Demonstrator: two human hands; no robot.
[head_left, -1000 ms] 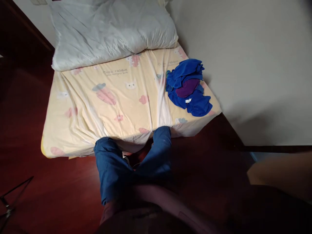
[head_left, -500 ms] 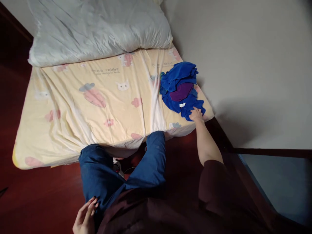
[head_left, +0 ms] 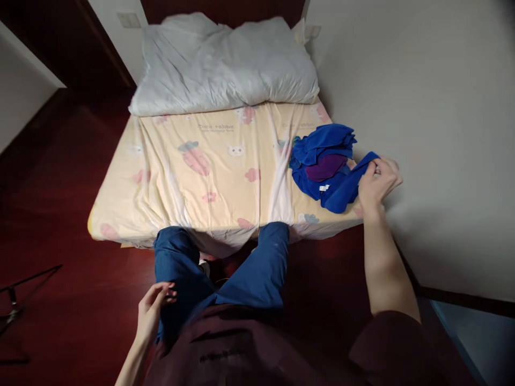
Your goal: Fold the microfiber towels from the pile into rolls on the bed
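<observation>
My right hand [head_left: 380, 179] is closed on the edge of a blue cloth [head_left: 341, 195], held raised above the right side of the bed, close to the wall. The rest of that cloth joins a crumpled heap of blue cloths [head_left: 324, 143] with a purple cloth [head_left: 325, 168] in its middle. A small white label shows on the blue fabric. How many pieces lie in the heap I cannot tell. My left hand [head_left: 155, 297] hangs by my left thigh, fingers loosely bent and apart, with nothing in it.
The bed wears a yellow printed sheet [head_left: 225, 155], and my knees are against its front edge. A large pale grey pillow or folded quilt [head_left: 225, 69] lies at the head end. A wall [head_left: 434, 107] borders the right side. A black stand [head_left: 14, 300] is on the floor at left.
My right hand has lifted the edge of the blue cloth up and to the right, stretching it out from the heap. My left hand stays near my thigh. The view has shifted left and up.
</observation>
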